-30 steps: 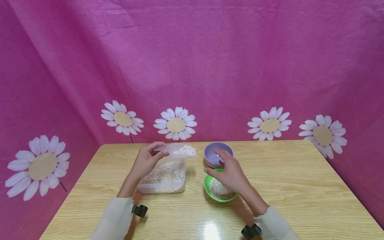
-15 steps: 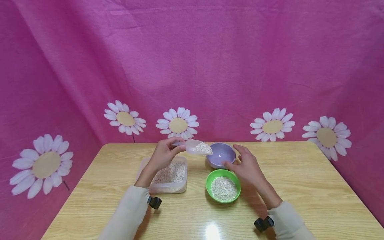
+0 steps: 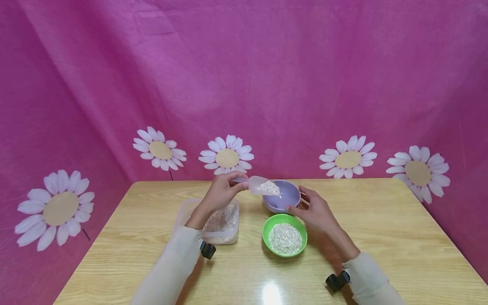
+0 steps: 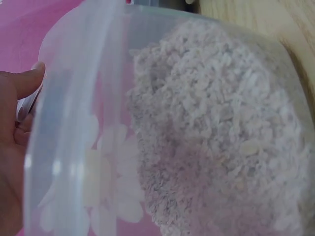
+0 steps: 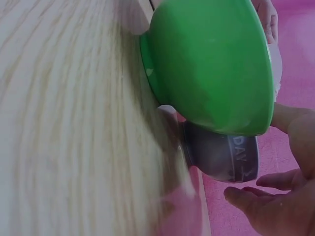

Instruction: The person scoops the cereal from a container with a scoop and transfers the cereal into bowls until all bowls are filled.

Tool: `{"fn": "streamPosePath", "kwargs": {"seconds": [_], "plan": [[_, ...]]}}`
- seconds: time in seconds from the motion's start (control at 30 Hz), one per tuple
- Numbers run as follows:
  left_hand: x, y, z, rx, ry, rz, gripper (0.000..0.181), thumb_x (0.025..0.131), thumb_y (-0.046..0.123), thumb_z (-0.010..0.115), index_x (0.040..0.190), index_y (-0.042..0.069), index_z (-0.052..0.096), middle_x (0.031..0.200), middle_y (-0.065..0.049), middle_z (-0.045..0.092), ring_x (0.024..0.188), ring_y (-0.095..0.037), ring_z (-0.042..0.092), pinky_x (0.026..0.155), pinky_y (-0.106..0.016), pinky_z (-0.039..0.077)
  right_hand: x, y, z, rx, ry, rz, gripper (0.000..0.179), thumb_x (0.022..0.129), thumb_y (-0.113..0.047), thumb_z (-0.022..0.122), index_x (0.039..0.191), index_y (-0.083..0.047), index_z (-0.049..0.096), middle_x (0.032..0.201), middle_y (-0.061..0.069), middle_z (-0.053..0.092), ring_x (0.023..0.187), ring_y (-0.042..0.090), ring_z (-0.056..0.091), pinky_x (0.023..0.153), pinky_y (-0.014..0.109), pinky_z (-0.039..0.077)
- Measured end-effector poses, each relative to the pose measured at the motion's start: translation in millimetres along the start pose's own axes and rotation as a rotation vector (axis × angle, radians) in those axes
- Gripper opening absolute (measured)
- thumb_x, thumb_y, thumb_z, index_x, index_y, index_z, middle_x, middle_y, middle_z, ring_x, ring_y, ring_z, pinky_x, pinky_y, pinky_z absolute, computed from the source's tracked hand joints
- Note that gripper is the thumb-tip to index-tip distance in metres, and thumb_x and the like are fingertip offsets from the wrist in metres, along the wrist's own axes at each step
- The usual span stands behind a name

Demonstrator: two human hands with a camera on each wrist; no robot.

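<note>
My left hand (image 3: 221, 192) pinches the handle of a translucent scoop (image 3: 254, 184) heaped with rolled oats (image 3: 270, 188). The scoop's tip overlaps the left rim of a purple bowl (image 3: 287, 197) in the head view. At that bowl's right side is my right hand (image 3: 315, 210), thumb and fingers spread about the rim. In the right wrist view its fingertips (image 5: 234, 194) show a small gap from the bowl's wall. Nearer to me stands a green bowl (image 3: 267, 243) filled with oats. In the left wrist view the hand shows partly, behind a clear tub wall.
A translucent plastic tub (image 3: 185, 207) of oats stands left of the bowls, under my left forearm. All of it rests on a wooden table (image 3: 381, 237). A pink cloth (image 3: 282, 84) printed with daisies hangs behind the table and along its sides.
My left hand has carried the loaded scoop rightward from over the tub to the purple bowl. My right hand has moved from above the green bowl to the purple bowl's right side.
</note>
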State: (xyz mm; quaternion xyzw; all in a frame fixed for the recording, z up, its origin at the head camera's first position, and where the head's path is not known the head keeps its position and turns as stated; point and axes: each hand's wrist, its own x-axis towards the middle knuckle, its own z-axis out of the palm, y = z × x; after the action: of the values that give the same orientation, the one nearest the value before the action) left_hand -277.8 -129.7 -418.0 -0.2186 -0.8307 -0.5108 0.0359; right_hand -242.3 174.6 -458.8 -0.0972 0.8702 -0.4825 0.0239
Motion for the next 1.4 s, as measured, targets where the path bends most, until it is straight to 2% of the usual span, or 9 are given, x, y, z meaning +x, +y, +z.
{"fn": "streamPosePath", "kwargs": {"seconds": [0.17,0.37,0.57,0.7,0.87,1.03,1.27,1.4], "plan": [[4.6,-2.6,3.8,0.046,-0.022,0.004,0.017,0.102,0.011,0.074,0.117,0.003,0.076,0.105,-0.014,0.080,0.096,-0.019,0.076,0.081,-0.028,0.057,1.9,-0.1,1.1,-0.015,-0.023,0.022,0.087,0.098,-0.021,0.080,0.161,0.013,0.031,0.161,0.039,0.041,0.143,0.053,0.053,0.112,0.053,0.051],[10.7,-0.9,6.9,0.135,-0.071,0.023,0.015,0.102,0.011,0.073,0.115,0.005,0.076,0.104,-0.010,0.078,0.093,-0.017,0.071,0.084,-0.031,0.058,2.9,1.4,1.3,-0.004,-0.034,0.033,0.089,0.098,-0.021,0.081,0.162,0.013,0.029,0.163,0.038,0.039,0.145,0.051,0.052,0.113,0.051,0.050],[21.1,9.2,6.9,0.302,-0.166,0.119,0.018,0.104,0.011,0.071,0.119,0.003,0.076,0.109,-0.010,0.079,0.096,-0.017,0.072,0.086,-0.031,0.058,2.6,1.0,1.2,-0.011,-0.031,0.030,0.089,0.098,-0.022,0.081,0.162,0.014,0.029,0.163,0.038,0.039,0.144,0.051,0.053,0.112,0.051,0.051],[28.5,17.9,4.0,0.356,-0.199,0.168,0.016,0.103,0.009,0.071,0.116,0.001,0.076,0.106,-0.010,0.080,0.095,-0.018,0.074,0.085,-0.029,0.058,2.2,0.1,1.9,-0.005,-0.032,0.028,0.089,0.098,-0.021,0.081,0.161,0.014,0.029,0.163,0.038,0.039,0.144,0.051,0.052,0.112,0.052,0.050],[34.5,30.1,-1.4,0.378,-0.187,0.204,0.016,0.103,0.009,0.071,0.115,0.000,0.076,0.106,-0.011,0.081,0.096,-0.019,0.076,0.083,-0.029,0.060,1.8,-1.1,1.6,0.009,-0.037,0.033,0.088,0.099,-0.019,0.080,0.161,0.014,0.028,0.164,0.037,0.039,0.145,0.051,0.051,0.113,0.052,0.049],[36.9,38.5,-5.1,0.377,-0.180,0.193,0.018,0.103,0.009,0.071,0.118,-0.001,0.076,0.109,-0.012,0.081,0.096,-0.020,0.076,0.083,-0.030,0.060,1.8,-1.9,0.5,0.016,-0.039,0.052,0.089,0.099,-0.020,0.079,0.163,0.013,0.027,0.166,0.035,0.037,0.146,0.050,0.051,0.113,0.050,0.049],[34.4,36.1,-6.8,0.370,-0.166,0.198,0.017,0.102,0.009,0.072,0.116,0.001,0.076,0.108,-0.011,0.080,0.093,-0.018,0.074,0.082,-0.028,0.059,1.8,-2.0,0.5,0.017,-0.039,0.056,0.089,0.100,-0.020,0.079,0.163,0.013,0.026,0.166,0.036,0.037,0.146,0.049,0.051,0.112,0.049,0.050],[28.2,32.0,-9.8,0.368,-0.141,0.190,0.016,0.102,0.011,0.072,0.115,0.002,0.077,0.109,-0.011,0.080,0.094,-0.018,0.074,0.085,-0.031,0.060,1.7,-2.5,1.0,0.026,-0.043,0.063,0.089,0.100,-0.021,0.079,0.163,0.012,0.026,0.166,0.035,0.036,0.147,0.049,0.050,0.113,0.049,0.050]]}}
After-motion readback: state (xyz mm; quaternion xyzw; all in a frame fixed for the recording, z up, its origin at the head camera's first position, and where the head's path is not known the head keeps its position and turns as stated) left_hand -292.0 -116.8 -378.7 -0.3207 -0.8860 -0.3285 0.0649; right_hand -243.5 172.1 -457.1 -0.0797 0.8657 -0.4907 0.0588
